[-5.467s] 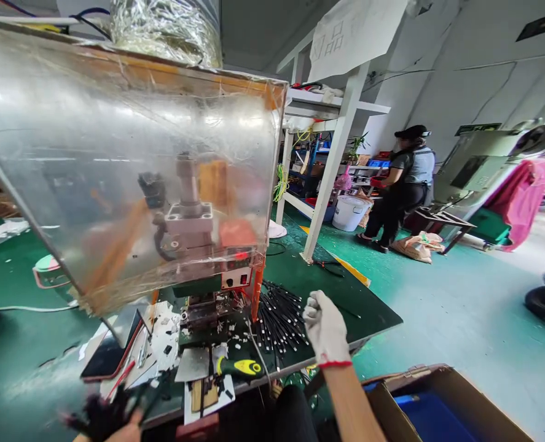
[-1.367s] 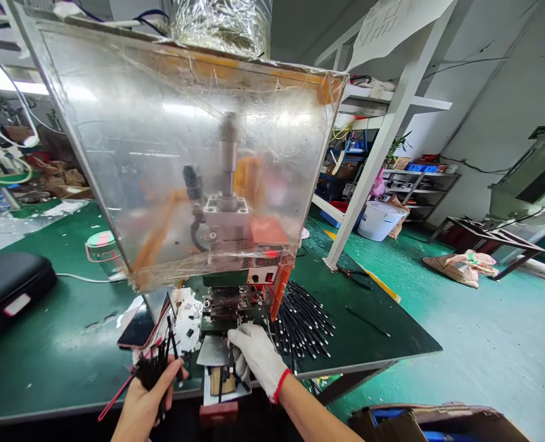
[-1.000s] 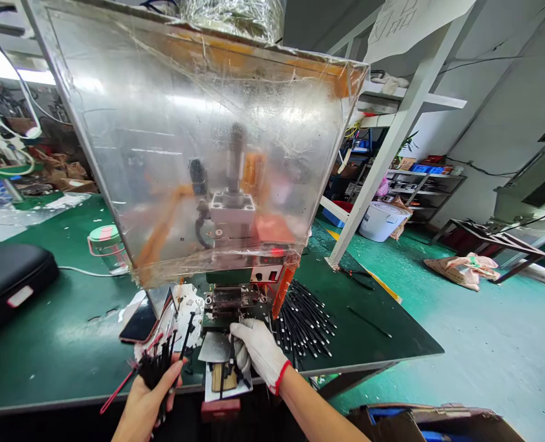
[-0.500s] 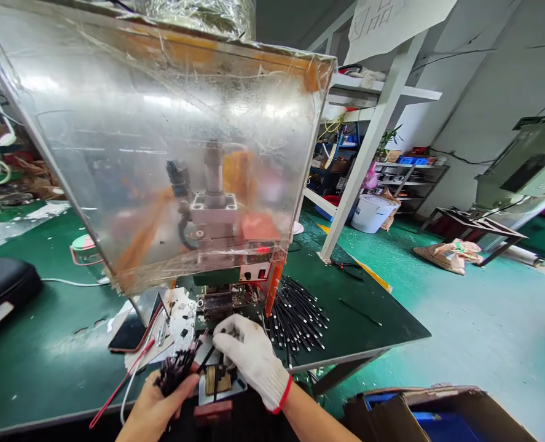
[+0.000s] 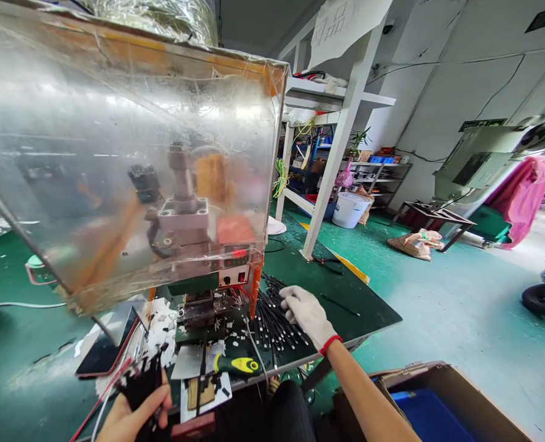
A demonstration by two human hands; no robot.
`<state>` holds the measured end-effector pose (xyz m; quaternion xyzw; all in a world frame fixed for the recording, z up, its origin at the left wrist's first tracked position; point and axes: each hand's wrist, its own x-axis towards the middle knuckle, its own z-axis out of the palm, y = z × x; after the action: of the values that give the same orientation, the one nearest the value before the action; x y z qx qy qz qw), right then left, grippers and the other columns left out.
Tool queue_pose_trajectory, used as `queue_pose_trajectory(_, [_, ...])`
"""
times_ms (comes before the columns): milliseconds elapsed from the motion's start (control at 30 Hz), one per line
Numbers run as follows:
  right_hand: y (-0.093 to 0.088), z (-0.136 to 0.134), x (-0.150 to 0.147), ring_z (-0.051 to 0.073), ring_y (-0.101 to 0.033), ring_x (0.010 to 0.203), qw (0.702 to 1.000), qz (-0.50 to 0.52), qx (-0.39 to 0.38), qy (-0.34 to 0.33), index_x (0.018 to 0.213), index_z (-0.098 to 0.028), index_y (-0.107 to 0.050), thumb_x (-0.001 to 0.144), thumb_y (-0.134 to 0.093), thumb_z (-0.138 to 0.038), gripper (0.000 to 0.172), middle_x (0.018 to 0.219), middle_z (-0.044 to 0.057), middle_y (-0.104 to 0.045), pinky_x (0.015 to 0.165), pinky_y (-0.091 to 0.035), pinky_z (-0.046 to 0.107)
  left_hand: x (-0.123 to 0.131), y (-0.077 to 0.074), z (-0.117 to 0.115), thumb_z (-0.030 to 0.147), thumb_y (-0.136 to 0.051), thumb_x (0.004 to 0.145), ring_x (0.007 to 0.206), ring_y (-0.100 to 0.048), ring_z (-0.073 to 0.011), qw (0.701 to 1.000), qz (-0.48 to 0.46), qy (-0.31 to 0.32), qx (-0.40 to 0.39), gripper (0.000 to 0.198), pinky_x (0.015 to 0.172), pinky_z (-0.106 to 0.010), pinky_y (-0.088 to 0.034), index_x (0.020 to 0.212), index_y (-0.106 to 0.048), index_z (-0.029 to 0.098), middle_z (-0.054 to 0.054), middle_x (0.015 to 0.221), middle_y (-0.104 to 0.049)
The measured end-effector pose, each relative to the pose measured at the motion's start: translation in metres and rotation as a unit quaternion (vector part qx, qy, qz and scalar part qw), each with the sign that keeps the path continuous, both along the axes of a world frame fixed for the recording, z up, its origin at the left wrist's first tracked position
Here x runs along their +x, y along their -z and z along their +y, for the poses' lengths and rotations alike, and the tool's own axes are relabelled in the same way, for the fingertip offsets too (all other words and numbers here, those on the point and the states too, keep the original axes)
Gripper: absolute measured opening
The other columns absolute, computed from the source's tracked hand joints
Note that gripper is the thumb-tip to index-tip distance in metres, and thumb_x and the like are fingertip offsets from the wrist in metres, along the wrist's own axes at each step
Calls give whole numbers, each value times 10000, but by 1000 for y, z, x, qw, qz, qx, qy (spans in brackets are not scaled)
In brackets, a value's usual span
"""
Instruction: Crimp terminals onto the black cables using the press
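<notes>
My left hand (image 5: 136, 412), bare, grips a bundle of thin black rods (image 5: 142, 383) low at the front of the bench. My right hand (image 5: 306, 316) wears a white cotton glove with a red cuff band. Its fingertips reach the right edge of a loose pile of black rods with pale marked tips (image 5: 274, 322), lying on the green bench mat (image 5: 346, 301). Nothing shows between those fingers. To the left of the pile stands a small press (image 5: 198, 313), its lower part cluttered with scraps.
A clear plastic shield (image 5: 115, 153) encloses the press's upper part. A yellow-handled screwdriver (image 5: 238, 366), a metal plate (image 5: 192, 362) and a phone (image 5: 106, 347) lie near the front edge. A cardboard box (image 5: 456, 393) sits lower right. A white shelf post (image 5: 332, 166) stands behind the bench.
My right hand has moved from the plate area rightward onto the rod pile. My left hand has dropped lower left with its bundle, and the view has swung to the left.
</notes>
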<state>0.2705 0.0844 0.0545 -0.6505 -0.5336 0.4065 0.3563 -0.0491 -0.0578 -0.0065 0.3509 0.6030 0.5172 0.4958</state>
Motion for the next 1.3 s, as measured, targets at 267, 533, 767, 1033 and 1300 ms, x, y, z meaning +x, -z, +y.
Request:
queue_pose_trajectory(267, [26, 4, -16, 313, -656, 966, 871, -472, -34, -129, 940, -114, -664, 790, -496, -185, 236, 1046, 195, -666, 744, -456, 357, 34, 12, 36, 648, -687, 585, 401, -449, -157, 989, 129, 76, -21, 626, 441, -281, -376, 907, -680, 111, 84, 375, -472])
queue_pose_trajectory(533, [23, 0, 6, 82, -440, 471, 982, -121, -104, -99, 750, -184, -528, 819, -503, -473, 298, 596, -14, -539, 465, -288, 211, 26, 10, 25, 726, -673, 551, 387, -395, -136, 990, 131, 52, -23, 588, 430, -266, -324, 717, -661, 163, 90, 368, -422])
queue_pose_trajectory(767, [24, -34, -4, -1, -227, 376, 968, 207, -128, -60, 985, -189, -513, 683, -626, -375, 372, 702, -42, -578, 385, -93, 170, 0, 25, 9, 731, -735, 457, 347, -411, -134, 996, 82, -23, -29, 662, 386, -262, -340, 744, -672, 138, 82, 340, -445])
queue_pose_trajectory(1033, [26, -77, -86, 32, -344, 300, 955, 175, -135, -200, 746, -167, -518, 778, -498, -401, 237, 584, -21, -614, 301, -240, 169, -12, 13, -8, 702, -755, 472, 367, -407, -125, 995, 45, -84, -13, 653, 384, -254, -355, 770, -677, 126, 89, 341, -435])
queue_pose_trajectory(1300, [52, -46, -149, 42, -432, 338, 961, 109, -132, -216, 773, -149, -589, 816, -459, -432, 314, 670, 20, -676, 321, -313, 158, -23, 12, -17, 665, -750, 544, 432, -443, -124, 997, 38, -58, -16, 574, 431, -245, -379, 768, -689, 139, 68, 407, -490])
